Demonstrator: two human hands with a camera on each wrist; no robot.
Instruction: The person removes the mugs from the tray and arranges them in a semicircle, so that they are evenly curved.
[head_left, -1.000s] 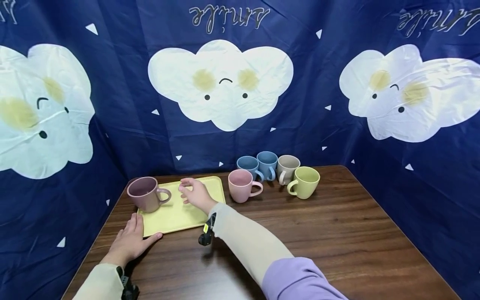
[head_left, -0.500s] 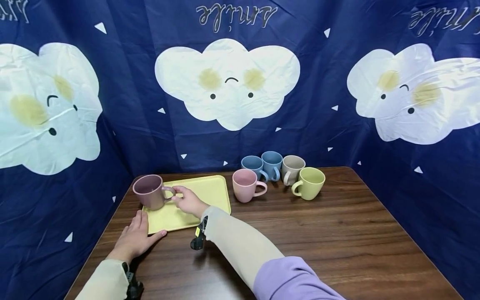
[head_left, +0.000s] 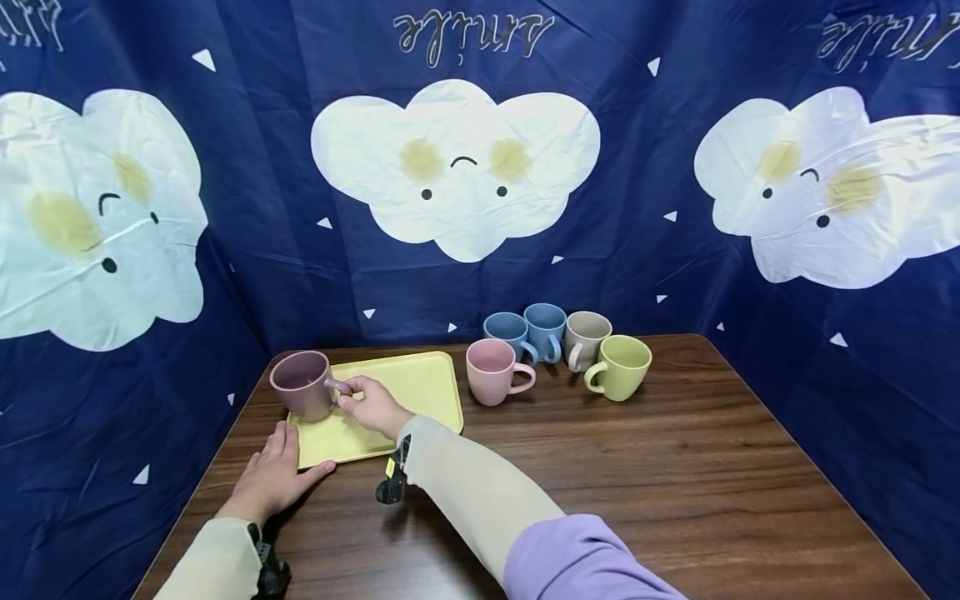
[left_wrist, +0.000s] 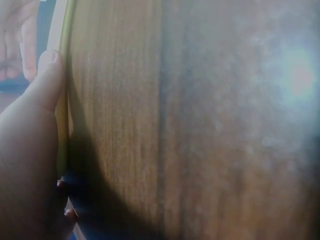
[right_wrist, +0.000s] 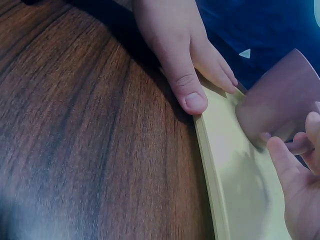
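Note:
A mauve mug [head_left: 303,392] stands at the left end of the yellow tray [head_left: 408,383], its handle turned to the right. My right hand [head_left: 372,407] pinches that handle between thumb and fingers, as the right wrist view also shows on the mug [right_wrist: 280,97]. My left hand [head_left: 272,475] rests at the tray's near left corner, fingers straight along its left side and thumb on the front edge. In the left wrist view, the left thumb [left_wrist: 47,80] touches the tray's rim.
Right of the tray stands a pink mug [head_left: 490,379]. Behind it are two blue mugs [head_left: 504,327], with a beige mug [head_left: 587,329] and a lime-green mug [head_left: 622,371] further right. A blue cloth [head_left: 450,292] with cloud prints hangs behind the wooden table [head_left: 637,483].
My right hand has moved left from above the tray and taken hold of the mauve mug's handle. The left hand stays at the tray's corner. The head view has shifted slightly.

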